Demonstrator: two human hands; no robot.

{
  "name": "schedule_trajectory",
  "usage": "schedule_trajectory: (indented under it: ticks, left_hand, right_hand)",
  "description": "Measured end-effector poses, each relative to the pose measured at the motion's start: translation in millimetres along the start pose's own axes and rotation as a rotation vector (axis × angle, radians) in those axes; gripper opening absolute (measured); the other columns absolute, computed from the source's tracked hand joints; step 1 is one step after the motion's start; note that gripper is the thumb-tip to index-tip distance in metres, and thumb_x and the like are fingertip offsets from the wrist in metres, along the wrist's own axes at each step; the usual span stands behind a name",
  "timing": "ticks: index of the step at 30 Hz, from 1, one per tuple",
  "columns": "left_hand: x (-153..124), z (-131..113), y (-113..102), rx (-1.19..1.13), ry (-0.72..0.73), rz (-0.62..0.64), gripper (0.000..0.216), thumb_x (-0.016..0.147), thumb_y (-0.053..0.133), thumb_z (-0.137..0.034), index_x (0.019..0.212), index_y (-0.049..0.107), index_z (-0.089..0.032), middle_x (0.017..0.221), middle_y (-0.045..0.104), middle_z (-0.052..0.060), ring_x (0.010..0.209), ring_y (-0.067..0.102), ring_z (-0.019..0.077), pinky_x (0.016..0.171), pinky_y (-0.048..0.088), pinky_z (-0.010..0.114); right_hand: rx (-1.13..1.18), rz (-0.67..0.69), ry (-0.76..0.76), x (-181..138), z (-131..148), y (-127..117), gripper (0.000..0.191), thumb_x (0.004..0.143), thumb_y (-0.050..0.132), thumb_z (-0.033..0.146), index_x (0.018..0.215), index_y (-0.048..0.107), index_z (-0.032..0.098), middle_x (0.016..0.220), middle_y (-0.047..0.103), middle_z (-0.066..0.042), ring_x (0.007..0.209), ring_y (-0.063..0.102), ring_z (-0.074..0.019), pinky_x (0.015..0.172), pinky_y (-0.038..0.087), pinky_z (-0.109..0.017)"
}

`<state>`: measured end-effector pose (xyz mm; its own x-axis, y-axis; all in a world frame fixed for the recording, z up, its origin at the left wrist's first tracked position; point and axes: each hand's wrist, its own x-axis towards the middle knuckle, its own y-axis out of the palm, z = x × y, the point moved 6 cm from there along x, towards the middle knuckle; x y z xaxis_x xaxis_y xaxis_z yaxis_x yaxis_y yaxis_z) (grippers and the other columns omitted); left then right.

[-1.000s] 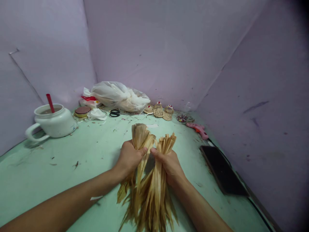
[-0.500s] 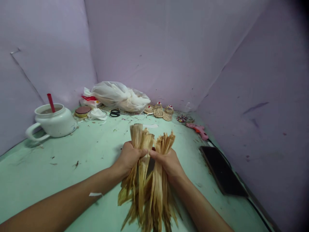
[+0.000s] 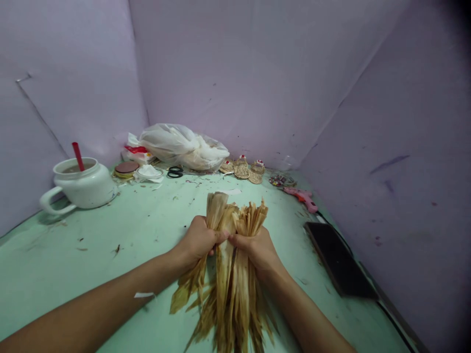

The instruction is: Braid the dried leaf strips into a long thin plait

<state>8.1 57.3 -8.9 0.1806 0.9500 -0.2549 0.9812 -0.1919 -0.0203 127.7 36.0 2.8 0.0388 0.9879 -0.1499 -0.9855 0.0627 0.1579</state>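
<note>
My left hand (image 3: 201, 240) is closed around a smaller bundle of dried corn husks (image 3: 215, 211), with flat, broad tops sticking up above the thumb. My right hand (image 3: 257, 247) grips a thicker bundle of dried corn husks (image 3: 241, 289), its ragged tops fanning out above the fist. Both thumbs nearly meet in the middle, where a broad husk stands between the bundles. The long, frayed ends of both hang down over the table. My fingers behind the husks are mostly hidden.
A white mug (image 3: 86, 186) with a red stick stands left on the green table (image 3: 91, 264). Along the back lie a plastic bag (image 3: 184, 147), black-handled scissors (image 3: 175, 171), small woven slippers (image 3: 241, 169) and beads (image 3: 281, 180). A pink glue gun (image 3: 301, 197) and black phone (image 3: 338, 260) lie right.
The left bundle has tilted and its top has shifted right, closer to the right one. A broad husk now lies against the right bundle. The gap between the bundles' upper parts has narrowed.
</note>
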Motion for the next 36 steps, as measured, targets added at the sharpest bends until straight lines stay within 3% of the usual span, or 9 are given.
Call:
schedule_trajectory:
  ticks: [7,12,18,21,26,30,36]
  left_hand:
    - [-1,3,7,0.008,-0.007,0.025,0.008,0.055,0.057,-0.015,0.051,0.05,-0.013,0.04,0.041,-0.004,0.035,0.033,0.0054,0.033,0.024,0.018]
    - [-3,9,13,-0.081,-0.056,0.037,0.005,0.054,0.057,-0.012,0.055,0.052,-0.012,0.04,0.041,-0.005,0.035,0.032,0.0047,0.033,0.023,0.018]
    - [0,7,15,-0.418,-0.091,0.187,0.028,0.048,0.072,-0.02,0.07,0.059,-0.008,0.056,0.056,0.002,0.047,0.049,0.0097,0.047,0.042,0.023]
    - [3,6,12,-0.484,-0.157,0.251,0.032,0.045,0.075,-0.016,0.072,0.06,-0.007,0.058,0.057,0.003,0.047,0.049,0.0093,0.044,0.041,0.021]
    - [6,4,5,-0.467,-0.204,0.21,0.024,0.048,0.071,-0.011,0.068,0.06,-0.005,0.055,0.058,0.005,0.042,0.048,0.0073,0.036,0.037,0.017]
    - [11,4,-1,-0.445,-0.204,0.166,0.015,0.054,0.066,-0.007,0.067,0.059,-0.005,0.052,0.057,0.004,0.036,0.046,0.0055,0.032,0.035,0.014]
    - [27,3,-24,-0.428,-0.203,0.074,0.005,0.06,0.06,-0.002,0.062,0.057,-0.006,0.049,0.055,0.003,0.038,0.05,0.0083,0.032,0.039,0.015]
  right_hand:
    - [-0.146,-0.078,-0.072,0,3,-1,0.012,0.052,0.058,0.01,0.063,0.059,0.014,0.059,0.06,0.001,0.052,0.053,-0.0131,0.047,0.043,-0.021]
    - [-0.105,-0.104,-0.049,-4,3,4,0.011,0.05,0.055,0.009,0.058,0.058,0.016,0.053,0.06,0.002,0.047,0.052,-0.0134,0.044,0.042,-0.022]
    - [0.073,-0.016,0.067,2,-6,-2,0.024,0.051,0.059,0.011,0.074,0.062,0.013,0.061,0.065,-0.003,0.053,0.059,-0.0181,0.055,0.048,-0.03]
    - [0.199,0.066,0.149,3,-8,-2,0.029,0.052,0.06,0.014,0.081,0.062,0.013,0.066,0.067,-0.005,0.056,0.062,-0.0207,0.058,0.049,-0.034]
    - [0.303,0.146,0.256,1,-9,2,0.028,0.051,0.062,0.016,0.078,0.063,0.011,0.066,0.068,-0.008,0.057,0.063,-0.0225,0.061,0.05,-0.037]
    - [0.338,0.057,0.302,5,-11,-8,0.015,0.049,0.063,0.015,0.064,0.06,0.012,0.059,0.065,-0.005,0.052,0.06,-0.0177,0.058,0.05,-0.032]
    - [0.48,0.062,0.235,11,7,-26,0.026,0.047,0.062,0.009,0.07,0.054,0.02,0.057,0.054,0.005,0.049,0.051,-0.0099,0.048,0.044,-0.023]
